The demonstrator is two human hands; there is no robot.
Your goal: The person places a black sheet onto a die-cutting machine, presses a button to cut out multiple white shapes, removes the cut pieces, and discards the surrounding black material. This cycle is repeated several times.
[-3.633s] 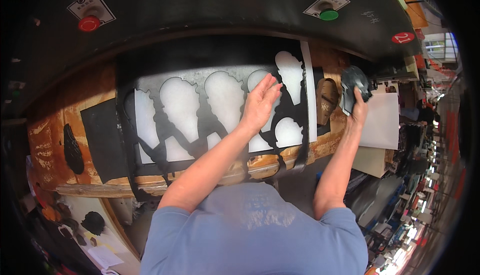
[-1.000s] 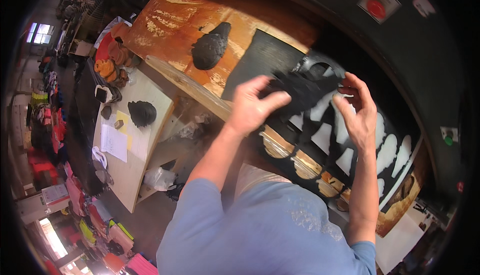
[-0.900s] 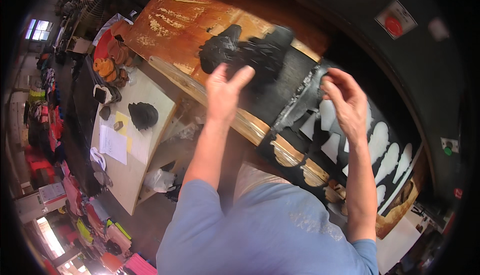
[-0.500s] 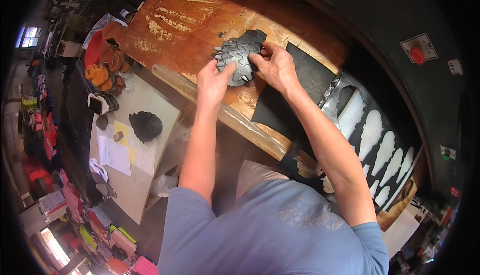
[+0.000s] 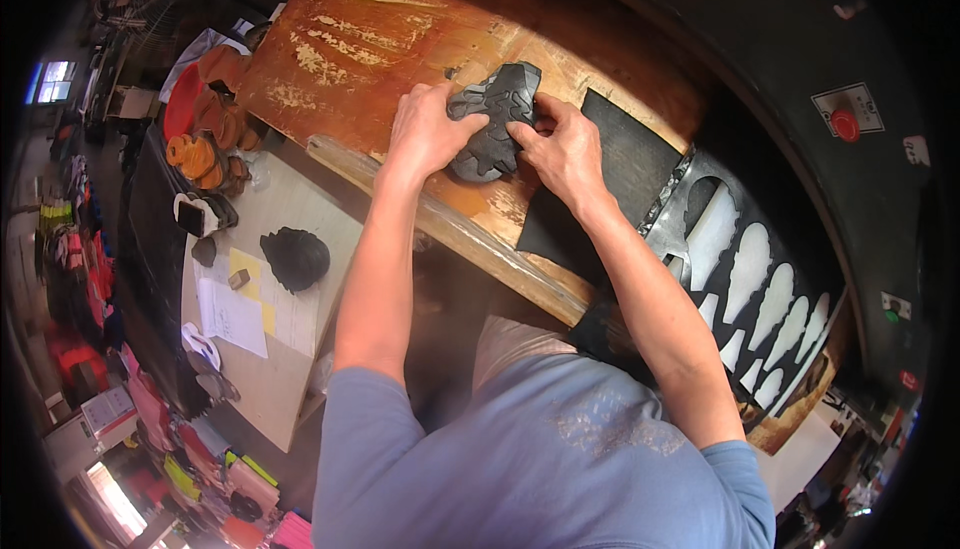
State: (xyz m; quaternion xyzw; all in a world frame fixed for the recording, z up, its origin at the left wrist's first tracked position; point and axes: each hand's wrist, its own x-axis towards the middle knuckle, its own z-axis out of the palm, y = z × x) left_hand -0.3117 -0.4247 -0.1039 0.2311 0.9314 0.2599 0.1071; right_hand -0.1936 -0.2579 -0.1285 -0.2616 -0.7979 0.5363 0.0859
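A small bundle of dark grey shoe-sole pieces (image 5: 492, 114), with wavy edges and ridges, is held above the worn wooden bench top (image 5: 370, 79). On its left side my left hand (image 5: 425, 127) is closed, thumb across the near face and fingers behind. My right hand (image 5: 562, 144) pinches the right edge between thumb and fingers. Just right of the bundle lies a flat black rubber sheet (image 5: 630, 164), partly under my right forearm. Whether the pieces are loose or joined I cannot tell.
A black sheet with sole-shaped cut-outs (image 5: 728, 219) lies at the right, a metal cutting die (image 5: 672, 239) by its left edge. To the left, a pale table (image 5: 330, 219) bears a black bundle (image 5: 295, 257), a notepad (image 5: 232, 314) and a phone (image 5: 190, 216). A red button (image 5: 845, 125) sits on the dark machine.
The sole pieces have turned in my hands, and their outer face looks different. My left hand has shifted up and around their far left side; my right hand has moved slightly right.
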